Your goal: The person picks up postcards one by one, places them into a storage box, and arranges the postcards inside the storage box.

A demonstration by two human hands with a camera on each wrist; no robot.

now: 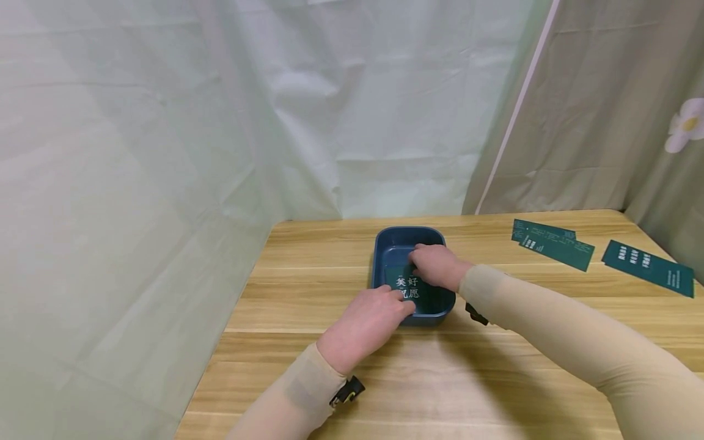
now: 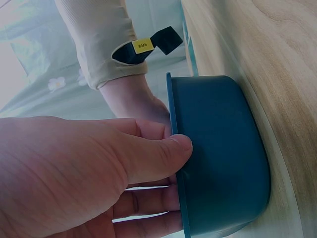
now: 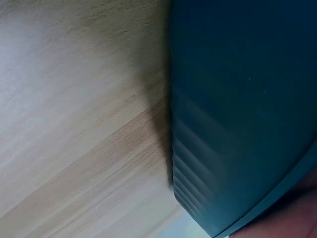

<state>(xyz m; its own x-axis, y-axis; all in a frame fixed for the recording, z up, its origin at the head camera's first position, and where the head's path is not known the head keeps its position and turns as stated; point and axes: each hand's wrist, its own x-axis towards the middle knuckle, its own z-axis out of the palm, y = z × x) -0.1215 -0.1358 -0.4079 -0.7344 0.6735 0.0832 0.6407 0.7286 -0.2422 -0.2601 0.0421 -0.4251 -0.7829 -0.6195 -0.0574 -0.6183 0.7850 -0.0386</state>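
A dark blue plastic box (image 1: 397, 255) stands on the wooden table, open side up. Inside it lies a dark green card (image 1: 426, 299) with large white characters. My left hand (image 1: 370, 318) is at the near left side of the box. In the left wrist view its thumb lies on the outer wall of the box (image 2: 223, 148), with the other fingers behind the rim, gripping it. From the right, my right hand (image 1: 437, 266) reaches into the box, fingertips by the card's far edge. Whether they pinch the card is hidden. In the right wrist view the box wall (image 3: 237, 109) covers most of that hand.
Two overlapping green cards (image 1: 555, 244) lie to the right of the box. Farther right is another pile of green printed cards (image 1: 649, 269). Pale curtains (image 1: 396, 122) hang behind the table (image 1: 308, 263) and along its left side.
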